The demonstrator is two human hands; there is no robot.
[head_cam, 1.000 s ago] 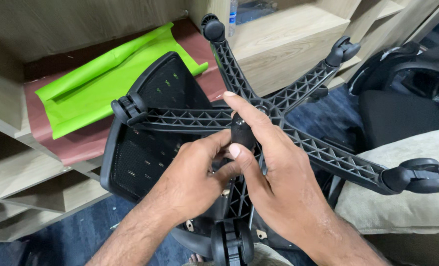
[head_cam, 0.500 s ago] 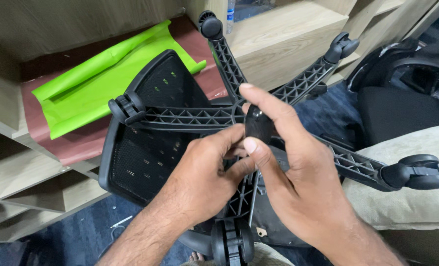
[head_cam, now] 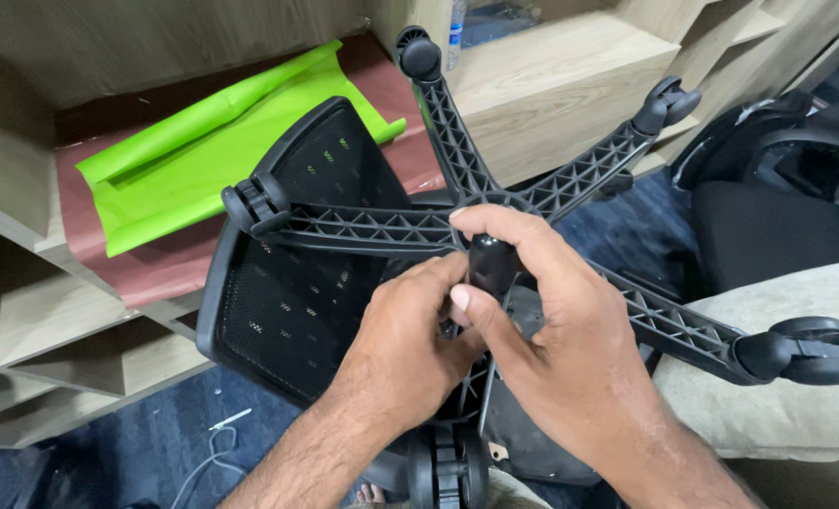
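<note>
Head view:
R hand (head_cam: 570,349): fingers curled round black cylinder (head_cam: 491,266) at hub of star base (head_cam: 532,188), gripping it.
L hand (head_cam: 410,339): closed, pinching cylinder's near-left side.
Axis: cylinder points toward camera; both hands touching it, R on top.
Behind: mesh seat (head_cam: 287,283), left.

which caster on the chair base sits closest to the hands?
The bottom caster, just below the left hand and its wrist. The other four sit out at the ends of spokes, well away.

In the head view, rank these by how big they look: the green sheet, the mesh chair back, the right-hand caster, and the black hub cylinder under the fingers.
1. mesh chair back and green sheet: alike in apparent area, so unranked
2. right-hand caster
3. black hub cylinder, partly covered by the right hand
</note>
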